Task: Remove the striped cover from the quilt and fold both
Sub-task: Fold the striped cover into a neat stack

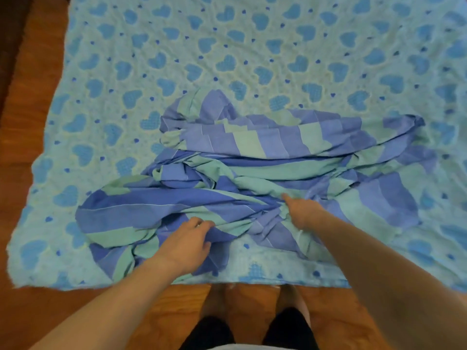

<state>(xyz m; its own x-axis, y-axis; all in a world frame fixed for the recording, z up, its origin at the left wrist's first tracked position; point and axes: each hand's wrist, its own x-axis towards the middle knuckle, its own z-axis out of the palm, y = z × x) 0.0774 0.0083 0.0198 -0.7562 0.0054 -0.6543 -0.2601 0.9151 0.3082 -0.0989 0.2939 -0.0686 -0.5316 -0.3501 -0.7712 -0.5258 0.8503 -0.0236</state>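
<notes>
The quilt (252, 46), pale blue-green with blue hearts and dots, lies spread flat over the floor. On top of it, toward the near edge, the striped cover (265, 142) lies in a crumpled heap of blue and mint bands. My left hand (188, 242) grips a fold of the cover at its near edge, fingers curled round the cloth. My right hand (302, 212) clutches a bunched part of the cover just right of centre, its fingers buried in the fabric.
A wooden floor (32, 102) shows along the left and in front of the quilt's near edge. My legs and dark socks (209, 332) stand right at that edge. A dark strip (10, 34) runs along the far left.
</notes>
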